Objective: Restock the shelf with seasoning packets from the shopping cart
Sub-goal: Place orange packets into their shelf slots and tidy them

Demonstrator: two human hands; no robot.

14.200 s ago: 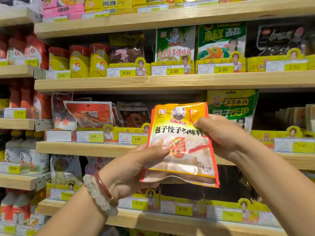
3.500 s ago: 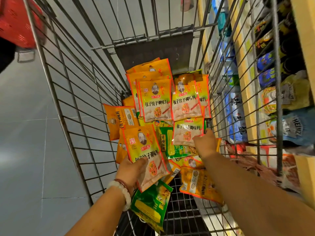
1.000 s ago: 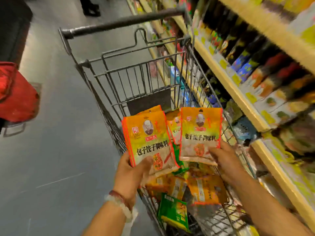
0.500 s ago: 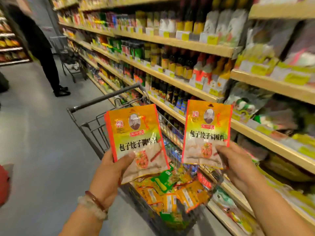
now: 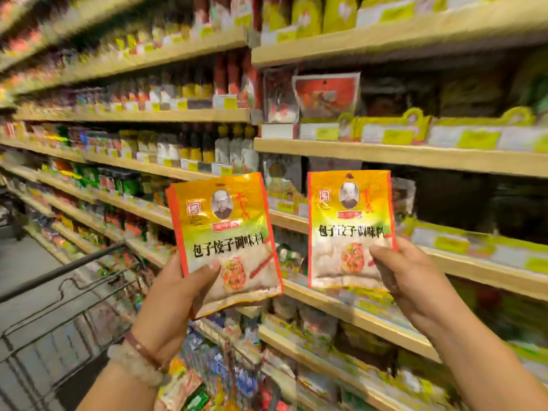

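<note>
My left hand (image 5: 173,295) grips an orange-and-yellow seasoning packet (image 5: 225,232) by its lower left part, thumb across the front; the edge of another packet shows behind it. My right hand (image 5: 412,280) pinches a matching seasoning packet (image 5: 350,223) at its lower right corner. Both packets are upright in front of the wooden shelf (image 5: 415,157), level with its middle boards. The shopping cart (image 5: 68,298) is at the lower left, with more packets (image 5: 184,390) in its basket.
Long wooden shelves run away to the left, packed with bottles (image 5: 234,149) and jars. On the right, yellow price-tag holders (image 5: 394,132) line the board edges, with dark gaps behind them. The grey aisle floor (image 5: 20,259) lies to the left of the cart.
Both hands have lifted the two packets higher and my view has swung right, toward the shelf. The cart has dropped to the lower left of the view.
</note>
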